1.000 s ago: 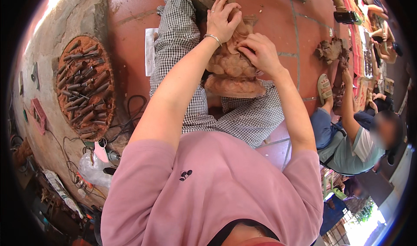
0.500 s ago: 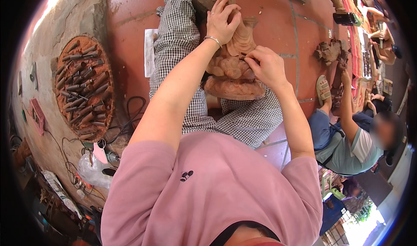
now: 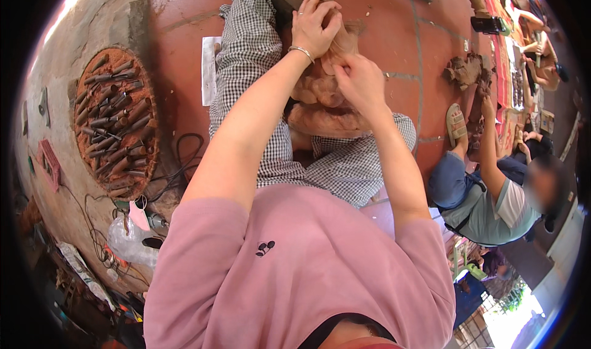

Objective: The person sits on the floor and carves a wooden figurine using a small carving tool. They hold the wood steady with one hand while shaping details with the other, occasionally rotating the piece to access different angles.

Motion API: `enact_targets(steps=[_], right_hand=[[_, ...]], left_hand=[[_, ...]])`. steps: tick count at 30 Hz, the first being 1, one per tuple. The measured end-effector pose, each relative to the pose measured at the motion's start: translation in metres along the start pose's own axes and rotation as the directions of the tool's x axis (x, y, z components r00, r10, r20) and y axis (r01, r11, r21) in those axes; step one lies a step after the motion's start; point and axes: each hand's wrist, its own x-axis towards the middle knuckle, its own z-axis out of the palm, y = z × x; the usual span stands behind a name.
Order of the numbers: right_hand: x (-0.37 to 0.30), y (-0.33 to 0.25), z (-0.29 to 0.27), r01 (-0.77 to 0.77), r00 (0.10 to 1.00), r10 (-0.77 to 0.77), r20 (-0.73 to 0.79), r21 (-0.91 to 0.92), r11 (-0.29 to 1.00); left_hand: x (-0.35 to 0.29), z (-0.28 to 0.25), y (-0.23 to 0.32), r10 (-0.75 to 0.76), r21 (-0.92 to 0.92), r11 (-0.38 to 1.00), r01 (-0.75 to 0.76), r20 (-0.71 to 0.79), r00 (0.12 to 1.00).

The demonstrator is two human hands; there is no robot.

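A reddish-brown wood carving (image 3: 317,92) lies along the floor between my legs, its rounded, lobed base nearest me and its narrower part pointing away. My left hand (image 3: 315,30), with a bracelet at the wrist and a ring, curls over the narrower part, fingers a little apart and gripping it. My right hand (image 3: 363,85) presses against the carving's middle from the right, just above the lobes. Its thumb and fingers are pinched together; whatever they hold is hidden.
At left, a round tray (image 3: 155,112) of reddish dust holds several chisel-like tools (image 3: 117,124). Below it are a clear plastic bag (image 3: 126,241) and cables (image 3: 184,158). A seated person (image 3: 492,207) at right reaches toward another brown carving (image 3: 468,72). My checkered trouser legs (image 3: 246,84) flank the work.
My right hand has shifted up and left along the carving, from its lobes to the folds above. The left hand keeps its place on the narrower part.
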Motion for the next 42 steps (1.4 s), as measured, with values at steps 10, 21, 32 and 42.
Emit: enact_targets(steps=[10, 21, 32, 42], right_hand=[[0.001, -0.006, 0.002, -0.091, 0.996, 0.091, 0.008, -0.061, 0.994], [-0.001, -0.007, 0.007, -0.06, 0.997, 0.057, -0.053, -0.063, 0.996], [-0.012, -0.002, -0.034, 0.134, 0.991, -0.134, 0.021, -0.009, 0.991], [-0.006, 0.014, -0.043, 0.227, 0.963, -0.21, 0.171, -0.084, 0.97]], left_hand=[[0.0, 0.002, 0.0, 0.009, -0.011, 1.0, -0.009, -0.008, 1.0], [0.003, -0.001, 0.0, 0.019, -0.007, 1.0, -0.019, -0.01, 1.0], [-0.003, -0.002, 0.002, -0.019, 0.017, 1.0, 0.019, -0.007, 1.0], [-0.003, -0.001, -0.001, -0.024, 0.008, 1.0, 0.025, -0.012, 1.0]])
